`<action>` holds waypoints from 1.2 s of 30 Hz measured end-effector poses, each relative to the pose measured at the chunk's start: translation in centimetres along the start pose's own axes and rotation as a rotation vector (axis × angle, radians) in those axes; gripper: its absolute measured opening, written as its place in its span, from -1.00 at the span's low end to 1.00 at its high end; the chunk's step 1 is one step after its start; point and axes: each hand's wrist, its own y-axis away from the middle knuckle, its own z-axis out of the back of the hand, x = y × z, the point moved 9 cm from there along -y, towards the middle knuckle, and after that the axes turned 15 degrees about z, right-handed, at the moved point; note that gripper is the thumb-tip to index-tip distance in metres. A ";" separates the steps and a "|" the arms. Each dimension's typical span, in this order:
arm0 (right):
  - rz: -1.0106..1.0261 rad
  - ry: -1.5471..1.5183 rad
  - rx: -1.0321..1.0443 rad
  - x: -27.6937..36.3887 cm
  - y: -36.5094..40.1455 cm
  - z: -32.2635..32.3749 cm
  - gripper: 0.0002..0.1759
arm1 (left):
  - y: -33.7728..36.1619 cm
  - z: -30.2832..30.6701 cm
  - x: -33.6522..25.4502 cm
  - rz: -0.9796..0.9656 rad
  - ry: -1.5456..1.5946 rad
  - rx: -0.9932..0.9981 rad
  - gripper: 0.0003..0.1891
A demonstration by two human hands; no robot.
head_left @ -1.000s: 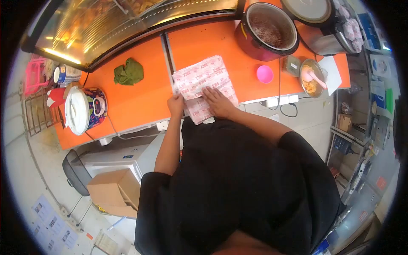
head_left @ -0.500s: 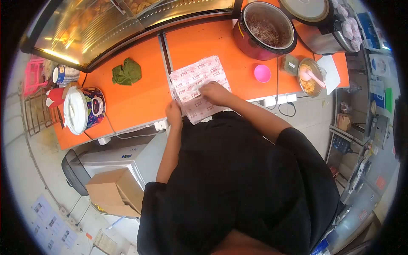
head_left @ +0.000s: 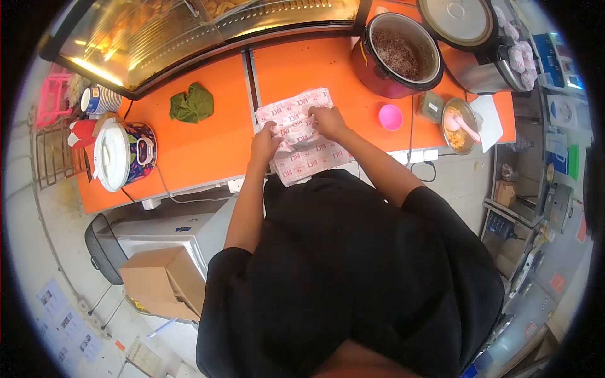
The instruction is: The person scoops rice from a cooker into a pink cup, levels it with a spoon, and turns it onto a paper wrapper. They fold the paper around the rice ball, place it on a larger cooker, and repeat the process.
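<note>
Pink-and-white printed wrapping paper lies at the front edge of the orange counter, its near part hanging over toward my body. My left hand pinches the paper at its left side, thumb and fingers closed. On the right side, my right hand grips a raised fold of the same paper. Between the hands the sheet is bunched into a crosswise fold, and anything inside it is hidden. Right of the paper stands a pink cup. A crumpled green cloth lies to the left.
A rice cooker of dark reddish rice stands at the back right, near a bowl of yellow food with a pink spoon. A patterned pot with a white lid is at the left end. The glass display case borders the counter's back.
My left hand has moved up from the paper's lower left corner to its side. My right hand has shifted up and right, and the paper is now lifted into a fold between them.
</note>
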 end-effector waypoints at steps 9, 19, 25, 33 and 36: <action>0.108 0.343 -0.040 1.6 -0.9 -1.2 -0.82 | 0.4 -1.0 -1.8 -0.290 -0.420 -0.267 -0.76; 0.282 -0.140 -0.036 2.9 5.1 -4.2 -0.59 | 9.5 -1.3 -3.0 -0.563 -0.499 -0.482 -0.70; 0.368 0.110 -0.105 2.8 6.8 -2.8 -0.48 | 8.3 -2.8 -0.6 -0.657 -0.498 -0.483 -0.71; 0.280 -0.044 0.189 -2.5 -0.8 -5.5 -0.70 | 0.2 -4.3 2.2 -0.237 -0.539 -0.018 -0.70; 0.160 0.075 0.338 -1.7 -2.1 -5.8 -0.80 | -0.3 -3.5 -0.1 -0.050 -0.601 0.003 -0.65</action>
